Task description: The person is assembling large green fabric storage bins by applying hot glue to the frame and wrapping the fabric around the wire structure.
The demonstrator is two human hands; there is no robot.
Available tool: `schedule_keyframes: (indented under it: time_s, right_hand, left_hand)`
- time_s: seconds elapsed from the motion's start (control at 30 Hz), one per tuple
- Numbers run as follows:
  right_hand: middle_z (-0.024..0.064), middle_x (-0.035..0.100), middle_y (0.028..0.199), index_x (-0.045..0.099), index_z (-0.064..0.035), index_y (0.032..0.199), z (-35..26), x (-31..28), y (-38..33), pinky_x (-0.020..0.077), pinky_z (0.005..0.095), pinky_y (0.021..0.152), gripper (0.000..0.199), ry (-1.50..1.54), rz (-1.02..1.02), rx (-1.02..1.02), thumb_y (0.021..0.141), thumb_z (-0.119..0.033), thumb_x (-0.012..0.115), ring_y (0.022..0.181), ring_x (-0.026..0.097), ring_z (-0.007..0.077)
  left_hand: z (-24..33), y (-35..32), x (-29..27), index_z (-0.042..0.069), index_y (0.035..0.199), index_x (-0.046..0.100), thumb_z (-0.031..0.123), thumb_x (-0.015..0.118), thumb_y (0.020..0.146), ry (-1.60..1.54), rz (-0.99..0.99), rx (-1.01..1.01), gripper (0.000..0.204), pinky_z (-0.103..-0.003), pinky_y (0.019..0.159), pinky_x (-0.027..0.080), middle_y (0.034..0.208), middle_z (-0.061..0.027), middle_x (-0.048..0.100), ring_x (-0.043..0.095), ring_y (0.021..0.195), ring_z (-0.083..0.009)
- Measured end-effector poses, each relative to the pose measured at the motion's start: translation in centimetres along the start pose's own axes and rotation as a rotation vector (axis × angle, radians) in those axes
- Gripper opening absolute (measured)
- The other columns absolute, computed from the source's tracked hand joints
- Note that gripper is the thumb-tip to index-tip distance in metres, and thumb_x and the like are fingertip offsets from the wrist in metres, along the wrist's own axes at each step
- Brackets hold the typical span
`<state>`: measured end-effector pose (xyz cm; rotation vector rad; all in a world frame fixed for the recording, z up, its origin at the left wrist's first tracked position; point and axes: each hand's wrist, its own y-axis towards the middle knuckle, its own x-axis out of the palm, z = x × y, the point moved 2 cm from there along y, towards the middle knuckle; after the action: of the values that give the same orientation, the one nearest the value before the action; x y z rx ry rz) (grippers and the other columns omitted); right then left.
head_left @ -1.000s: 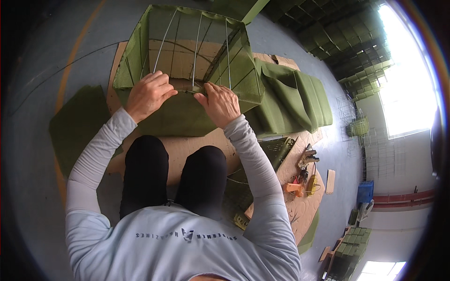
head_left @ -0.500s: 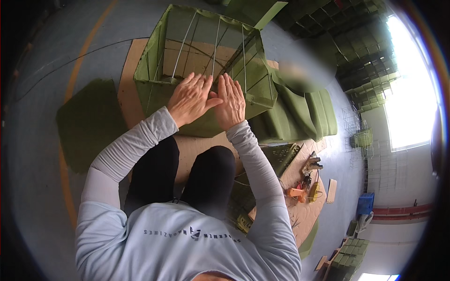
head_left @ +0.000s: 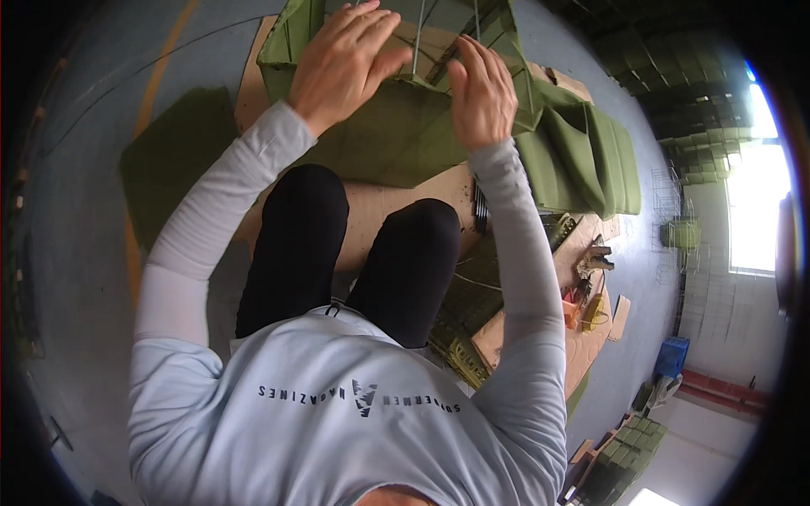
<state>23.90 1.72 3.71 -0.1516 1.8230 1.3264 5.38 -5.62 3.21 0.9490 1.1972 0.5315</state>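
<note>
A green fabric box (head_left: 388, 139) on a wire frame stands before my knees, its top open toward me and thin metal rods running across the opening. My left hand (head_left: 337, 72) is over the box's near left rim, fingers stretched and thumb spread. Over the near right part is my right hand (head_left: 485, 97), fingers extended upward and thumb apart. Neither hand holds anything. Whether either palm touches the fabric, I cannot tell. The far part of the box is cut off by the picture's upper edge.
A flat green panel (head_left: 181, 164) lies on the floor at left. Folded green fabric (head_left: 582, 156) is piled right of the box. Nearer, cardboard (head_left: 498, 333) carries an orange-handled tool (head_left: 571, 312) and a yellow item (head_left: 597, 314). Stacked green boxes (head_left: 700, 110) stand far right.
My hands have moved apart, the left one up and leftward, the right one up and to the right. The view has shifted, so the box appears higher in the picture.
</note>
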Motion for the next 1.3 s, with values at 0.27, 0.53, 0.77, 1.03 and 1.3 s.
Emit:
schedule_keyframes:
  time_s: [0.27, 0.53, 0.77, 1.03, 1.3]
  right_hand:
    - [0.0191, 0.063, 0.108, 0.054, 0.004, 0.106, 0.7, 4.1, -2.7, 0.0435, 0.0441, 0.097, 0.053, -0.13, -0.227, 0.055, 0.089, -0.046, 0.056, 0.1, 0.061, 0.0339]
    - [0.0163, 0.068, 0.085, 0.066, -0.0034, 0.093, 2.0, 4.6, 1.6, 0.0465, 0.0437, 0.089, 0.07, -0.02, -0.876, 0.302, 0.094, -0.063, 0.028, 0.094, 0.065, 0.0327]
    - [0.0242, 0.06, 0.116, 0.059, 0.0026, 0.111, 1.7, 5.7, 3.3, 0.0464, 0.043, 0.088, 0.06, 0.249, -0.608, 0.683, 0.097, -0.051, 0.036, 0.108, 0.057, 0.0371]
    - [0.0206, 0.057, 0.125, 0.054, 0.0029, 0.123, -0.6, 5.2, -2.1, 0.039, 0.0428, 0.103, 0.044, -0.064, -0.241, 0.106, 0.088, -0.022, 0.047, 0.12, 0.053, 0.0318]
    - [0.0194, 0.066, 0.107, 0.066, -0.0025, 0.102, 6.1, 9.5, 1.1, 0.0461, 0.0438, 0.09, 0.042, 0.02, -1.165, 0.068, 0.095, -0.03, 0.034, 0.103, 0.062, 0.0348]
  left_hand:
    - [-1.3, -3.3, 4.2, -0.005, 0.122, 0.053, 0.049, 0.045, 0.095, 0.275, -0.358, -0.023, 0.061, -0.04, 0.101, 0.042, 0.111, -0.0202, 0.064, 0.059, 0.111, -0.0318]
    - [-4.1, -1.5, 6.6, -0.002, 0.118, 0.055, 0.033, 0.043, 0.099, 0.056, -0.636, 0.062, 0.042, -0.038, 0.081, 0.046, 0.1, -0.0147, 0.064, 0.06, 0.092, -0.0292]
    - [-4.0, 0.6, 6.6, -0.003, 0.087, 0.065, 0.029, 0.047, 0.097, -0.317, 0.09, -0.327, 0.038, -0.041, 0.065, 0.047, 0.08, -0.0185, 0.066, 0.062, 0.072, -0.0344]
    - [1.8, -0.9, 4.7, -0.006, 0.114, 0.059, 0.04, 0.034, 0.1, 0.075, -0.54, -0.159, 0.054, -0.04, 0.096, 0.044, 0.106, -0.0186, 0.066, 0.061, 0.107, -0.0327]
    - [-1.4, 2.8, 10.2, 0.004, 0.105, 0.066, 0.058, 0.01, 0.097, -0.305, -1.017, -0.576, 0.078, -0.044, 0.088, 0.046, 0.09, -0.0208, 0.068, 0.062, 0.093, -0.0393]
